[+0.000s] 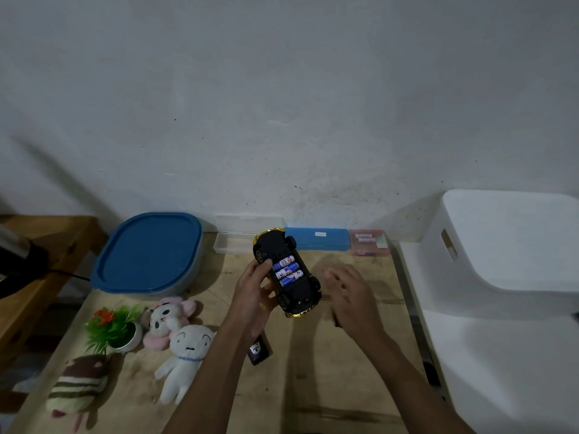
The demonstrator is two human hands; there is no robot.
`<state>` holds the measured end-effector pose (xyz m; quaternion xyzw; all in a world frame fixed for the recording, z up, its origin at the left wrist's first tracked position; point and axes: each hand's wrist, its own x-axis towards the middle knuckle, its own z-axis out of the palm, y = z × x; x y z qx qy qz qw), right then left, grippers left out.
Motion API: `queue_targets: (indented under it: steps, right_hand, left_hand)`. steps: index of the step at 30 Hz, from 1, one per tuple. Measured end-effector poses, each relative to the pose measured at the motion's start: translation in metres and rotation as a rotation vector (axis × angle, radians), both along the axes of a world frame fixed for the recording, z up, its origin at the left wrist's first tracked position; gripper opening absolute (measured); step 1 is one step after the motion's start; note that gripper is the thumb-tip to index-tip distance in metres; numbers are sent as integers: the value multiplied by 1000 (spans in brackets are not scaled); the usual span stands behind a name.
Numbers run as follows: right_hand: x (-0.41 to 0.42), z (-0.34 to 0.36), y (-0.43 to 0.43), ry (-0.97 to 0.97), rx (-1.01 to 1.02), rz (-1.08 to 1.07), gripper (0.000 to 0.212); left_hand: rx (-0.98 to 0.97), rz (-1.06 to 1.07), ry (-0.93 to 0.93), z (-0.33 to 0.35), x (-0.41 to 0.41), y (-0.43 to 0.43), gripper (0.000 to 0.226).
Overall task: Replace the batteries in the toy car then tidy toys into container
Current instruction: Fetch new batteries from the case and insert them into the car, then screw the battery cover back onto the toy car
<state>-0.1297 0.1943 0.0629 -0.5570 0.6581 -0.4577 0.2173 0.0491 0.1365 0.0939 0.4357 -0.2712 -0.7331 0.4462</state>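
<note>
My left hand grips a gold toy car turned underside up above the wooden table. Its black chassis shows an open compartment with three blue and white batteries side by side. My right hand hovers just right of the car, blurred, fingers loosely curled, and I see nothing in it. A small black piece lies on the table under my left wrist. A container with a blue lid stands at the back left.
Toys lie at the left front: a pink plush, a white plush, a striped plush and a small fake potted plant. A clear box, a blue case and a pink box line the wall. A white bin stands right.
</note>
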Motion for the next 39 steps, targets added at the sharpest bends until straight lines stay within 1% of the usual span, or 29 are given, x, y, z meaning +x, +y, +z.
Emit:
queue_targets:
  steps: [1, 2, 3, 4, 6, 8, 11, 16, 21, 26, 30, 33, 35, 37, 39]
  right_hand:
    - [-11, -11, 0, 43, 25, -74, 23]
    - [-24, -23, 0, 125, 95, -130, 21]
    - [-36, -34, 0, 220, 207, -155, 22]
    - [-47, -44, 0, 302, 339, -152, 28]
    - [-63, -57, 3, 444, 575, -112, 46]
    - [-71, -63, 5, 573, 712, -69, 61]
    - [-73, -68, 5, 664, 764, -11, 70]
    - [-77, -75, -2, 680, 745, 49, 62]
    - [-81, -74, -6, 642, 702, 96, 46]
    - [-85, -71, -14, 441, 646, 122, 28]
    - [-91, -72, -20, 368, 721, 173, 27]
    - [-92, -67, -25, 291, 769, 199, 17]
    - [-93, -59, -28, 224, 767, 220, 12]
    - [-92, -46, -28, 157, 746, 249, 16]
    - [-90, -30, -29, 31, 716, 242, 14]
  left_hand:
    - [5, -2, 3, -2, 0, -1, 31]
    - [10, -4, 3, -5, 1, -1, 32]
    - [13, -5, 2, -8, 0, -2, 34]
    - [16, -7, 3, -10, 0, -2, 34]
    - [27, -11, 5, -13, -1, -2, 33]
    - [36, -17, 3, -16, -2, -4, 32]
    - [48, -23, -6, -19, -4, -5, 33]
    - [61, -12, 0, -24, -3, -7, 30]
    - [71, 5, 1, -28, -2, -8, 35]
    - [81, 13, -1, -29, 1, -8, 32]
    - [90, 29, -3, -30, 5, -7, 31]
    - [105, 34, -4, -29, 8, -8, 32]
    - [114, 32, 1, -30, 10, -7, 30]
    - [121, 27, 2, -31, 11, -7, 31]
    - [130, 20, 5, -32, 12, -7, 33]
